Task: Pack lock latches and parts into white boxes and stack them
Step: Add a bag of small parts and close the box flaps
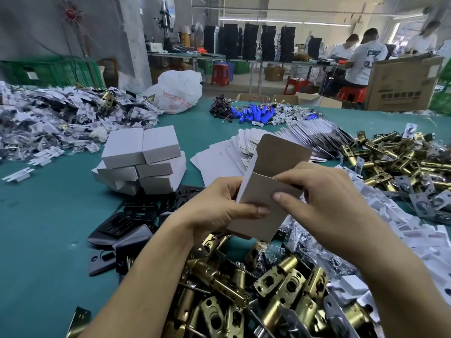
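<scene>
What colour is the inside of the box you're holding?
Greyish brown cardboard inside the box, white outside; head view shows it.

One open box [266,191] in the fingers [244,208], one stack of shut boxes [144,159] to their left, two latch heaps [268,284], three stools [220,73].

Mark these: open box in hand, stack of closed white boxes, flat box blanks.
open box [258,191]: head view, front panel, upper middle.
stack of closed white boxes [124,143]: head view, top face of an upper box.
flat box blanks [214,157]: head view, leftmost blank's face.
</scene>
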Available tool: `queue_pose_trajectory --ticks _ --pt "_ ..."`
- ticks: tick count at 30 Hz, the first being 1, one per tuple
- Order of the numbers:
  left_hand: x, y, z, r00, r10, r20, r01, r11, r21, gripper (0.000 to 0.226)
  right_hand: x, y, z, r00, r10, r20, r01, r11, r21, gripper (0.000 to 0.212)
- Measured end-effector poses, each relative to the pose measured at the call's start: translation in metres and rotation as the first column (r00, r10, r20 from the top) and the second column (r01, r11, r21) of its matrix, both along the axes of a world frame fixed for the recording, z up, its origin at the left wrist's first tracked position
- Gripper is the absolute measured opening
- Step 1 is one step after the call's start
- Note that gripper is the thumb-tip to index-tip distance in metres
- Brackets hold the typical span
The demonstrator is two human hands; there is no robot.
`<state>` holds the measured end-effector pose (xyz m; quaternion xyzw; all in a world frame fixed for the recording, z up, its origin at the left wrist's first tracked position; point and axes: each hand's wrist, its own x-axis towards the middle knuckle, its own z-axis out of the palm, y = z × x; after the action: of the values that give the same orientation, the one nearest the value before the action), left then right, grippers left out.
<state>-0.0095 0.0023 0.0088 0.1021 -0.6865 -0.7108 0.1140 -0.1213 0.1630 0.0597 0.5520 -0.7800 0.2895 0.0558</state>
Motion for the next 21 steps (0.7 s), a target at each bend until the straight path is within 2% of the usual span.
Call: queue_pose_trajectory --ticks 5,7,9,11,13,17,21 --pt "0.000 0.004 0.003 0.999 -0.020 -0.036 0.019 1.000 -0.010 0.037 -0.002 0.003 0.000 0.994 0.087 0.062 -0.082 0.994 -0.075 0.034" --pt "-0.002 0.008 0.004 0.997 -0.009 -0.072 0.012 0.999 0.039 0.048 -0.006 0.002 -0.001 0.984 0.109 0.143 -0.072 0.967 -0.244 0.032" --pt "-0.003 0.009 0.005 0.992 0.013 -0.123 -0.003 0.997 0.083 0.061 -0.007 0.001 -0.001 0.976 0.105 0.189 -0.012 0.899 -0.437 0.032" --pt "-0.004 0.009 0.007 0.986 0.033 -0.165 -0.023 0.998 0.063 0.074 -0.009 -0.001 -0.002 0.971 0.063 0.231 0.077 0.831 -0.551 0.037" --pt "-0.004 0.010 0.007 0.978 0.046 -0.204 -0.039 0.999 0.038 0.081 -0.011 -0.003 -0.006 0.946 0.077 0.316 0.127 0.807 -0.577 0.038" --pt "-0.004 0.013 0.006 0.964 0.074 -0.257 -0.077 0.997 -0.001 0.078 -0.014 -0.008 -0.014 0.815 0.285 0.504 0.042 0.839 -0.542 0.035" --pt "-0.004 0.012 0.004 0.960 0.064 -0.274 -0.081 0.996 -0.050 0.066 -0.018 -0.009 -0.017 0.761 0.356 0.543 -0.030 0.855 -0.518 0.028"
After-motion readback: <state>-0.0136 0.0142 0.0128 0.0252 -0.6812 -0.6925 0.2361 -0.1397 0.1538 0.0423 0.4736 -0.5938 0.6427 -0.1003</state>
